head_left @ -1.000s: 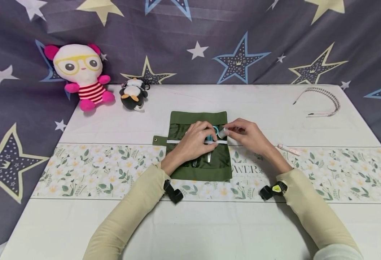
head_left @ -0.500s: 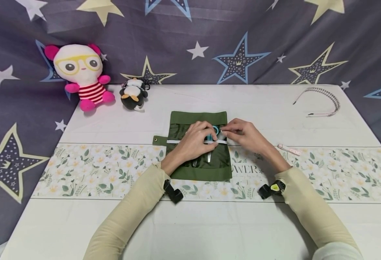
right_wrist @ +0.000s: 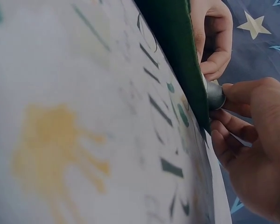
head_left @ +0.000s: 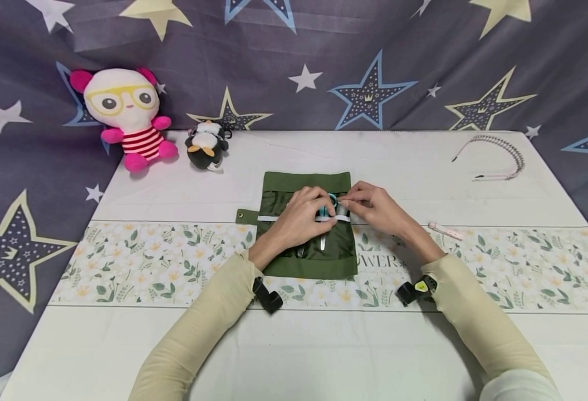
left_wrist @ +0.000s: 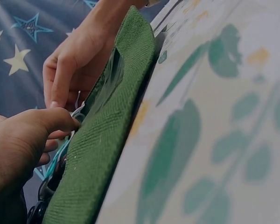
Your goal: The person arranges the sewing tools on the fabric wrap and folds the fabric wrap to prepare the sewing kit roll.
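Note:
A green fabric sewing case (head_left: 309, 268) lies unfolded on the table, a white elastic band (head_left: 266, 218) running across its dark lining. Over the case, my left hand (head_left: 304, 216) pinches the band near scissors with turquoise handles (head_left: 333, 199); their blade tip shows below the band. At the case's right side my right hand (head_left: 376, 207) holds a small grey cylinder (right_wrist: 215, 96) between thumb and fingers. The cylinder's lower end is at the band, right of the scissors. Other tools in the case are mostly hidden under my left hand.
A pink nail clipper (head_left: 446, 230) lies right of the case. Farther back are a headband (head_left: 511, 156), a penguin plush (head_left: 206, 146) and a pink-and-white plush toy (head_left: 128, 120). A flowered strip (head_left: 148, 262) crosses the white table, with a starry cloth (head_left: 274, 72) behind.
My right hand has shifted slightly left and down, moving the grey cylinder from above the elastic band to the band beside the scissors. My left hand has stayed in place.

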Tool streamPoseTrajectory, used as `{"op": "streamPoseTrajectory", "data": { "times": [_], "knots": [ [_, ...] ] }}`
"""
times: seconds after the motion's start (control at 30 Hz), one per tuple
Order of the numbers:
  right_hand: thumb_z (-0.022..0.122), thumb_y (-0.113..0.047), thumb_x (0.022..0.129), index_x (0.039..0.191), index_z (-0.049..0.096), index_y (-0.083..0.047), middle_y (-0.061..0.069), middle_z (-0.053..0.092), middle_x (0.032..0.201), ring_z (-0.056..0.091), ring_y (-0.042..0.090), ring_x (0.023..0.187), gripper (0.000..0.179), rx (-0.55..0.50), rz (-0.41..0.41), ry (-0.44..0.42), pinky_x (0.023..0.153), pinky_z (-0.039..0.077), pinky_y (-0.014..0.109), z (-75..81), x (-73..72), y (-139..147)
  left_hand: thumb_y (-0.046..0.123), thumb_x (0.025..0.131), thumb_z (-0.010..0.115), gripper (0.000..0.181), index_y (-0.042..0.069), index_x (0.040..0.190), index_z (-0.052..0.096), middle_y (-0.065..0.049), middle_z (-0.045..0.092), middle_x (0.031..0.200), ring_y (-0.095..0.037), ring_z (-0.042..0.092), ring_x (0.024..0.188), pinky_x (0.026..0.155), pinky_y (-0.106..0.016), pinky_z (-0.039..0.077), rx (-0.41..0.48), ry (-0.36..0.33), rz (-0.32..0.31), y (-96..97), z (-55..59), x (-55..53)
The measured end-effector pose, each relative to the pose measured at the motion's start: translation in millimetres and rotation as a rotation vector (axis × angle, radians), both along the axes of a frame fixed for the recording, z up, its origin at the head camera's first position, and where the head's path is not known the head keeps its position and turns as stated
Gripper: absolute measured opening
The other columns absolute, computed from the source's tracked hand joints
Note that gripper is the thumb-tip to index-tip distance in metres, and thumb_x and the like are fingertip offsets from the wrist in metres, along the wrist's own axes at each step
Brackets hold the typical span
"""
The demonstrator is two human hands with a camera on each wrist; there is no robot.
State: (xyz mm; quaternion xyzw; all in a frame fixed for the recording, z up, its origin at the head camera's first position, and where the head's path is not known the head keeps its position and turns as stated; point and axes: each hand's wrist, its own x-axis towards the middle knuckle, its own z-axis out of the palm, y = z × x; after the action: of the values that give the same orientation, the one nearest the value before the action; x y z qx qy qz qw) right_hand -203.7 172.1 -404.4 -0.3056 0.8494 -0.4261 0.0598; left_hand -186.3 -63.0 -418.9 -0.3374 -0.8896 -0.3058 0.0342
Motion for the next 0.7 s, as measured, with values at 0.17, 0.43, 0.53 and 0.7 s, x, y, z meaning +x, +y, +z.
{"op": "streamPoseTrajectory", "data": {
  "times": [0.17, 0.43, 0.53, 0.7],
  "knots": [
    [0.058, -0.005, 0.107, 0.121, 0.073, 0.004, 0.013, 0.063, 0.108, 0.054, 0.023, 0.083, 0.023, 0.003, 0.001, 0.002, 0.07, 0.043, 0.037, -1.1, -0.8, 0.0, 0.022, 0.1, 0.072, 0.009, 0.013, 0.101, 0.072, -0.008, 0.059, 0.125, -0.028, 0.05, 0.12, 0.111, -0.048, 0.034, -0.003, 0.002, 0.001, -0.1, -0.4, -0.3],
    [0.061, -0.01, 0.106, 0.11, 0.074, -0.002, 0.01, 0.067, 0.101, 0.062, 0.025, 0.083, 0.017, -0.035, -0.035, -0.032, 0.073, 0.049, 0.032, -2.9, -1.8, -0.2, 0.022, 0.1, 0.072, 0.009, 0.013, 0.101, 0.073, -0.008, 0.059, 0.124, -0.028, 0.05, 0.119, 0.11, -0.048, 0.034, -0.003, 0.012, 0.008, 0.1, 0.6, -0.1],
    [0.061, -0.01, 0.106, 0.106, 0.074, -0.002, 0.011, 0.067, 0.098, 0.058, 0.025, 0.077, 0.016, -0.048, -0.025, -0.057, 0.068, 0.046, 0.03, -4.2, -2.5, 1.0, 0.022, 0.1, 0.072, 0.009, 0.014, 0.101, 0.073, -0.008, 0.06, 0.123, -0.028, 0.05, 0.119, 0.11, -0.048, 0.034, -0.004, 0.014, 0.007, 0.0, 0.5, -0.3],
    [0.06, -0.008, 0.106, 0.107, 0.074, -0.002, 0.012, 0.065, 0.1, 0.051, 0.023, 0.075, 0.015, -0.065, 0.005, -0.079, 0.067, 0.043, 0.031, -6.2, -3.9, 2.3, 0.022, 0.1, 0.072, 0.009, 0.013, 0.101, 0.073, -0.008, 0.06, 0.123, -0.028, 0.05, 0.118, 0.11, -0.048, 0.034, -0.004, 0.01, 0.005, 0.1, 0.1, -0.7]
  ]
}}
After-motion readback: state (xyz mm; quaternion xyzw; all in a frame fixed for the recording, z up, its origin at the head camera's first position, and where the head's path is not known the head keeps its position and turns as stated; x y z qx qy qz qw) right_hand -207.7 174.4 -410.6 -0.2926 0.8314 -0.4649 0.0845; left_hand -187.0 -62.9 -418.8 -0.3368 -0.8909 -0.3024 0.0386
